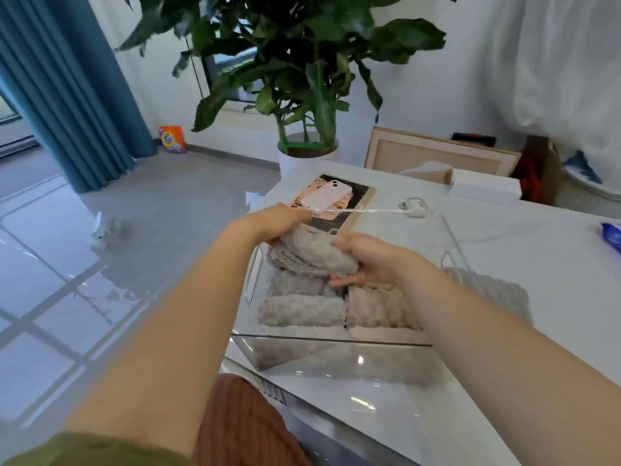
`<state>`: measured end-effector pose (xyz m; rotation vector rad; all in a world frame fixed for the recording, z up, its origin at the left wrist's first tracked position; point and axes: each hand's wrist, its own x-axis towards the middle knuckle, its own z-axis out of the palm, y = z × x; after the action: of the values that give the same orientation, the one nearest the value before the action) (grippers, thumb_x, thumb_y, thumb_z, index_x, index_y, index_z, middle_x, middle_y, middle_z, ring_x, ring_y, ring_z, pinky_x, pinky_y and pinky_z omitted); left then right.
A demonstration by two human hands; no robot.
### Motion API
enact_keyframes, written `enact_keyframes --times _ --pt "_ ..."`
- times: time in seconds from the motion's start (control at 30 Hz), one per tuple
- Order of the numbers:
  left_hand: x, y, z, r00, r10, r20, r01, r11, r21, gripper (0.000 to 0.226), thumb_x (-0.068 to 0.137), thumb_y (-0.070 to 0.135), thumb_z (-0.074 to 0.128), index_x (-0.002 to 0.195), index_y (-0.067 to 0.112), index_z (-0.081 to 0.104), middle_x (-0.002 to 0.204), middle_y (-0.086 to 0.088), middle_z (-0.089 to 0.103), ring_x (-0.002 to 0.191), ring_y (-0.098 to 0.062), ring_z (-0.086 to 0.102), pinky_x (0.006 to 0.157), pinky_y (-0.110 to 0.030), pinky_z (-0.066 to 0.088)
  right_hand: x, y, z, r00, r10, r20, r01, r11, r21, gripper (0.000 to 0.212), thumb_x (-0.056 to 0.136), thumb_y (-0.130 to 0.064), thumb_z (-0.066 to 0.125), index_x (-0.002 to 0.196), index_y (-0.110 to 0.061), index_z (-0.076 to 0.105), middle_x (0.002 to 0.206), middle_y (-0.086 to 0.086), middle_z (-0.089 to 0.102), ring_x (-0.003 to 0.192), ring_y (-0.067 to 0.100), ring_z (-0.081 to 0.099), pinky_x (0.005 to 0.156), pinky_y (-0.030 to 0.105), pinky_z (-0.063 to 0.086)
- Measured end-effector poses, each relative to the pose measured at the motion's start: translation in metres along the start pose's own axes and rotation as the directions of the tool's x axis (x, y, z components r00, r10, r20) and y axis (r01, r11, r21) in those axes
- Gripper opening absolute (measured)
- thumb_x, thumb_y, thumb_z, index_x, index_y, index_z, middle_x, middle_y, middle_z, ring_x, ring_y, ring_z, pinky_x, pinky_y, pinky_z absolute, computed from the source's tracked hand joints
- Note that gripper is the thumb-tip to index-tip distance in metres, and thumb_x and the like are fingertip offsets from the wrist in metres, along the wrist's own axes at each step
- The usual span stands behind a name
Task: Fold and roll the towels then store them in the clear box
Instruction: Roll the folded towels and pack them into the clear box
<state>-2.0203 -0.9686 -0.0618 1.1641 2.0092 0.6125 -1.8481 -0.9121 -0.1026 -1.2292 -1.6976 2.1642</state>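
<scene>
We are at the storing step; our left hand (280, 219) curls its fingers over the far end of a rolled towel (311, 257), and our right hand (368, 260) cups the near end from below, thumb on top, so both hands grip the roll; it hangs tilted inside the rim of the clear box (336, 359), over the rear part, just above the stored rolls (302, 311) that lie side by side in two columns; the box stands on the white table (521, 270), a phone (327, 196) beyond it. Next, we judge, the roll must go down into whatever gap remains at the back; our right hand hides that corner, so we cannot tell how much room is left; both grips should loosen only once the roll is seated, or it may unroll.
</scene>
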Motion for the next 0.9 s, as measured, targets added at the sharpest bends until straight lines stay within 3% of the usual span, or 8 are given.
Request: enact_keyframes --times 0.1,0.23,0.33,0.43,0.6,0.67,0.73,0.9 --pt "0.002 -0.003 0.001 0.982 -0.094 0.167 -0.004 0.863 0.506 0.031 0.078 0.036 0.075 0.092 0.017 0.055 0.104 -0.003 0.058 0.084 -0.018 0.055 0.066 -0.025 0.047 0.010 0.012 -0.005 0.999 0.036 -0.010 -0.037 0.987 -0.158 0.044 0.089 -0.003 0.056 0.124 -0.025 0.038 0.117 0.012 0.051 0.091 0.025 0.060 0.079 0.041 0.056" --pt "0.003 -0.003 0.019 0.977 -0.147 0.154 -0.001 0.720 0.694 0.086 0.066 0.029 0.085 0.133 0.018 0.031 0.125 -0.006 0.053 0.101 -0.026 0.057 0.090 -0.041 0.050 0.020 0.016 -0.008 0.998 -0.006 -0.069 -0.020 0.930 -0.367 0.092 0.077 -0.010 0.074 0.140 -0.041 0.015 0.127 0.009 0.048 0.108 0.029 0.057 0.082 0.042 0.055" --pt "0.004 -0.006 0.037 0.985 -0.145 0.088 0.022 0.623 0.782 0.104 0.066 0.021 0.085 0.141 0.012 0.013 0.121 -0.013 0.057 0.100 -0.030 0.060 0.078 -0.038 0.051 0.022 0.017 -0.003 0.996 -0.009 -0.084 -0.032 0.882 -0.470 0.104 0.072 -0.017 0.081 0.146 -0.033 0.011 0.133 0.005 0.047 0.110 0.026 0.055 0.073 0.038 0.058" --pt "0.002 -0.008 0.045 0.998 -0.057 0.032 -0.004 0.431 0.902 0.091 0.066 0.029 0.084 0.135 0.012 0.027 0.115 -0.010 0.057 0.102 -0.027 0.058 0.071 -0.034 0.045 0.021 0.019 0.000 0.991 -0.077 -0.107 -0.008 0.777 -0.630 0.102 0.072 -0.027 0.081 0.146 -0.025 0.011 0.130 0.006 0.047 0.104 0.024 0.056 0.065 0.033 0.056" --pt "0.001 -0.011 0.039 0.997 0.067 0.047 -0.062 0.243 0.968 0.082 0.066 0.046 0.076 0.134 0.020 0.037 0.139 -0.009 0.034 0.130 -0.027 0.030 0.102 -0.045 0.032 0.018 0.020 -0.002 0.962 -0.272 0.035 0.205 0.628 -0.751 0.063 0.075 -0.025 0.077 0.119 -0.018 0.033 0.108 0.007 0.060 0.093 0.021 0.059 0.076 0.041 0.053" --pt "0.001 -0.012 0.035 0.986 0.164 0.002 -0.042 0.243 0.969 0.078 0.068 0.045 0.074 0.132 0.019 0.038 0.136 -0.005 0.040 0.128 -0.025 0.034 0.104 -0.044 0.031 0.020 0.019 -0.005 0.933 -0.361 0.017 0.253 0.618 -0.745 0.060 0.072 -0.031 0.079 0.110 -0.019 0.034 0.100 0.004 0.061 0.089 0.020 0.060 0.075 0.042 0.053" --pt "0.002 -0.016 0.036 0.970 0.241 -0.039 -0.031 0.280 0.959 0.073 0.072 0.039 0.072 0.131 0.016 0.036 0.136 -0.005 0.044 0.127 -0.024 0.037 0.104 -0.042 0.031 0.025 0.021 -0.007 0.934 -0.357 -0.018 0.212 0.593 -0.776 0.075 0.071 -0.044 0.077 0.124 -0.019 0.032 0.105 0.004 0.062 0.093 0.021 0.061 0.079 0.044 0.053" --pt "0.005 -0.025 0.043 0.978 0.209 -0.017 -0.039 0.258 0.965 0.066 0.079 0.032 0.068 0.133 0.015 0.033 0.137 -0.006 0.044 0.127 -0.025 0.039 0.104 -0.040 0.030 0.033 0.034 -0.008 0.937 -0.331 -0.113 0.025 0.387 -0.922 0.098 0.073 -0.060 0.069 0.144 -0.021 0.014 0.108 0.009 0.062 0.093 0.027 0.060 0.079 0.043 0.054"
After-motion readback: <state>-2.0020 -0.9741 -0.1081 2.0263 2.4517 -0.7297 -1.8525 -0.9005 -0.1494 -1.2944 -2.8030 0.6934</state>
